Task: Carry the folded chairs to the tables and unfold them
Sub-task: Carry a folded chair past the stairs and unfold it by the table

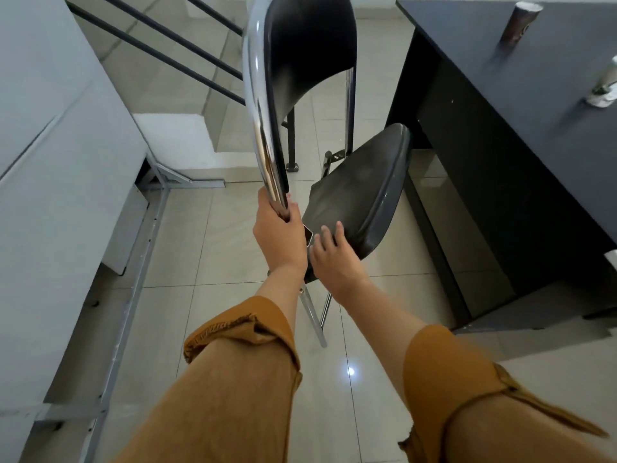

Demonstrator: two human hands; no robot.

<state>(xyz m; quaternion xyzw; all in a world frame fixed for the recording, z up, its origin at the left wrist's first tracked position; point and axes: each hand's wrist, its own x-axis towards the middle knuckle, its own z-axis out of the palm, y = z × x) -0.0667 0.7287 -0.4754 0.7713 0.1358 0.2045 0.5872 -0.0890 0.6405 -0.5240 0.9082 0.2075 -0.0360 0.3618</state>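
A folding chair with a chrome frame (pixel 262 105), a black backrest (pixel 310 45) and a dark grey seat (pixel 360 192) stands on the tiled floor in front of me. The seat is tilted, partly swung away from the frame. My left hand (pixel 277 235) grips the chrome tube near its lower end. The straight fingers of my right hand (pixel 329 252) rest on the near edge of the seat. A dark table (pixel 521 71) stands just to the right of the chair.
A grey table (pixel 53 162) with a metal frame runs along the left. Black stair rails (pixel 173 38) and steps lie beyond the chair. On the dark table stand a brown cylinder (pixel 517 25) and a white object (pixel 604 85). Glossy tiles (pixel 207 248) stretch between the tables.
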